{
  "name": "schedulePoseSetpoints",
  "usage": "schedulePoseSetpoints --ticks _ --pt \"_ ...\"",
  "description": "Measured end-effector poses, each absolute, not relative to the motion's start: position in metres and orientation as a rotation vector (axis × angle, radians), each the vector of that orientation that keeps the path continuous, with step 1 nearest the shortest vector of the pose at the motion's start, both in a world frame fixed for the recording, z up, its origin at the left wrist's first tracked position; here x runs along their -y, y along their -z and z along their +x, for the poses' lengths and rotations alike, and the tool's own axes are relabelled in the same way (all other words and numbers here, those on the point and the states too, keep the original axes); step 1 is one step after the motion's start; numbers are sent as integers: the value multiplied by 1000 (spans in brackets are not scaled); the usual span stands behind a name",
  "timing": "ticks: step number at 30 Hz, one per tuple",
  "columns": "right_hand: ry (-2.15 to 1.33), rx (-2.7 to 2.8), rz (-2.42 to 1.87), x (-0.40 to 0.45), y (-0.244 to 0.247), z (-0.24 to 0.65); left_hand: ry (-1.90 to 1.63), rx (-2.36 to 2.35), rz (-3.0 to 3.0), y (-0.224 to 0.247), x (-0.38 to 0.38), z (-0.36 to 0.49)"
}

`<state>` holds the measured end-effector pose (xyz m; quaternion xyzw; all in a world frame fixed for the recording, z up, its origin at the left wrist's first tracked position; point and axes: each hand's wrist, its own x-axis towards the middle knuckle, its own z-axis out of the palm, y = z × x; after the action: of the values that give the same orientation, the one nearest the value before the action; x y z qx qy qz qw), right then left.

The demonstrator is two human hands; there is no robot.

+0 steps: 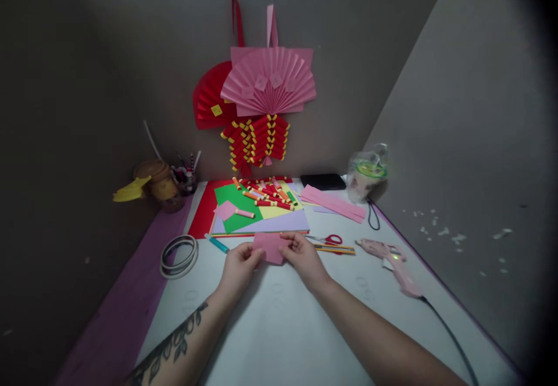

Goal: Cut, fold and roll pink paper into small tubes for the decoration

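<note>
A small pink paper piece (272,247) is held up over the white table, near its middle. My left hand (242,263) pinches its left edge between thumb and fingers. On the right edge, my right hand (302,256) grips the same paper, thumb in front. Beyond the hands lie coloured sheets, with a green sheet (231,223), a pink square (225,210) and a pile of red, orange and pink paper rolls (270,193) on top. One pink roll (244,214) rests apart on the green sheet.
Red-handled scissors (333,239) and a yellow cutter (335,249) lie right of my hands. Farther right is a pink glue gun (387,255) with its cord. Tape rings (178,256) and a teal pen (217,243) lie left. Pink strips (333,203) and drink cups (367,179) stand behind.
</note>
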<state>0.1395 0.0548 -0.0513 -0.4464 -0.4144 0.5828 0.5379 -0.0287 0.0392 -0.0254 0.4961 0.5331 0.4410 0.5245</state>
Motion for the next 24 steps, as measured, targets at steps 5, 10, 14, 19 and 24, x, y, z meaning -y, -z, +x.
schedulePoseSetpoints --ticks 5,10,14,19,24 --pt "-1418 997 -1081 -52 49 137 -1153 -1228 1128 28 -38 -27" --pt "-1384 1026 -1117 -51 48 139 -1214 -1295 1287 32 -36 -31" --pt "-1367 1060 -1123 -50 51 140 -1145 -1417 1361 32 -37 -35" --pt "-1363 1059 -1078 -51 53 139 -1137 -1330 1312 29 -39 -35" --pt "-1317 1075 -1090 -52 52 139 -1014 -1167 1236 29 -38 -35"
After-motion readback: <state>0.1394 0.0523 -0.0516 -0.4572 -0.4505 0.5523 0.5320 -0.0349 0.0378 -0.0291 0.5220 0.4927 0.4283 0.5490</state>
